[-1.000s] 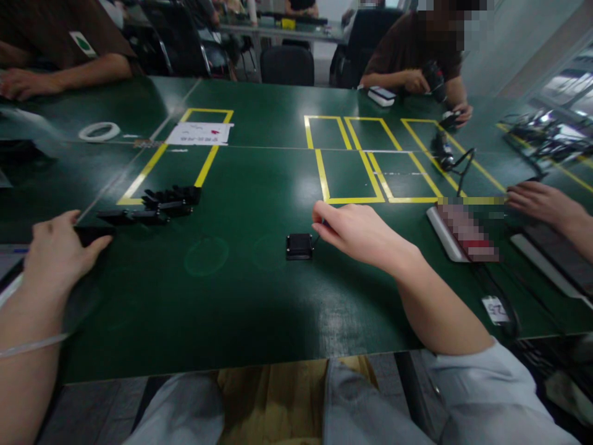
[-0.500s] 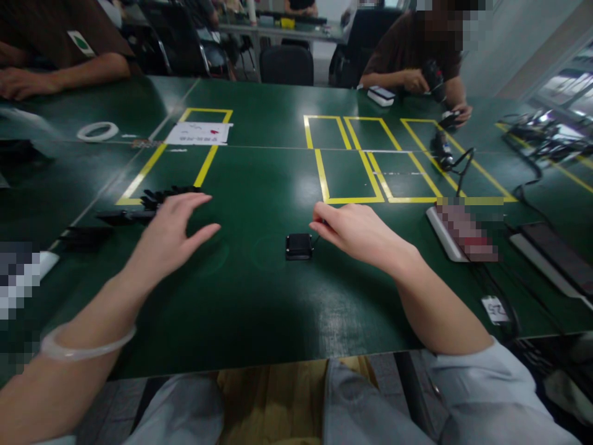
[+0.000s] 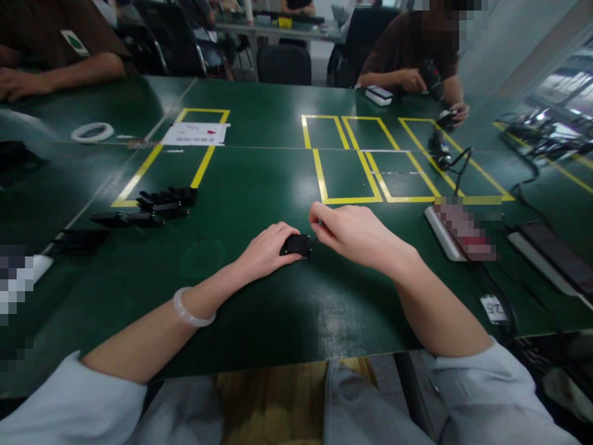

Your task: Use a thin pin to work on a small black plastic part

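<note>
A small black box-shaped part (image 3: 298, 245) lies on the green table (image 3: 259, 321) in front of me. My left hand (image 3: 266, 250), with a pale bangle at the wrist, grips it from the left, the thumb at its near side and the fingers at its far side. Just right of the part, my right hand (image 3: 347, 228) is closed in a pinch. A thin dark thing shows faintly between its fingertips and the part; its kind I cannot make out. Several similar black parts (image 3: 162, 207) are grouped on the table to the left.
Yellow tape rectangles (image 3: 352, 199) mark the table. A paper sheet (image 3: 194, 133) and a tape roll (image 3: 92, 132) lie at the far left. On the right are a white-edged device (image 3: 447, 238) and cables (image 3: 504, 296). Across the table, a person holds a dark power tool (image 3: 430, 80).
My left hand has moved right, away from the grouped black parts, and closed on the small black box-shaped part. My right hand has stayed nearly still in its pinch.
</note>
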Available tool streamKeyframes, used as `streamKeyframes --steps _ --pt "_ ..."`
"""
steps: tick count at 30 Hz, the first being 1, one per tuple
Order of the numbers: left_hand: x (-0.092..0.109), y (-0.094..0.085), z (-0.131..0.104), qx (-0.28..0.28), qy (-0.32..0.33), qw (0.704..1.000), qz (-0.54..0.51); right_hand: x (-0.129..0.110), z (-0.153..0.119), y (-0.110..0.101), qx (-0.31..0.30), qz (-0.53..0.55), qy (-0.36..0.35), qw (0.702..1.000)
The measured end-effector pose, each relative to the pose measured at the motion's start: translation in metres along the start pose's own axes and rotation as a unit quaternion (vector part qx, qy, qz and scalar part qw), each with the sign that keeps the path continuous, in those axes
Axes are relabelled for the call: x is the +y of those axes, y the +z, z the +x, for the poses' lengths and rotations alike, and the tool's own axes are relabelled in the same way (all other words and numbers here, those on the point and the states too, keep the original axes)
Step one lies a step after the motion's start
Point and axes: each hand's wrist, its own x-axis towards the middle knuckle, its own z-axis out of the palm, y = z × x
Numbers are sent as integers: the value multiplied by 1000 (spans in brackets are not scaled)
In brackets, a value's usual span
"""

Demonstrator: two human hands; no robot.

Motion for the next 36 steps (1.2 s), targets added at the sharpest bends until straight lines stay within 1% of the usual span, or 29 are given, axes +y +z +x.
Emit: streamKeyframes --steps 5,9,11,16,19,23,27,30,36 --pt "-1 3 -3 14 0 1000 -6 -1 1 1 0 -12 17 1000" --pt "-3 4 -3 16 5 1000 -13 -2 0 4 19 28 -1 999" --pt "-4 4 -4 18 10 1000 -14 -3 0 4 25 32 -3 999" --pt "-4 4 -4 18 13 1000 -13 -6 2 5 16 -24 22 999" --pt "-3 3 -4 14 10 1000 -19 -6 1 5 11 -12 8 1000" --pt "-3 4 -4 17 14 1000 -20 -6 -1 5 31 11 -6 999" --pt "-4 5 -4 24 9 1000 -10 -7 0 5 32 -30 16 999" --pt "-4 4 -4 17 7 1000 -12 -6 2 6 25 -59 27 998" --pt "-4 4 -5 20 11 1000 -16 -8 1 6 25 -5 4 1000"
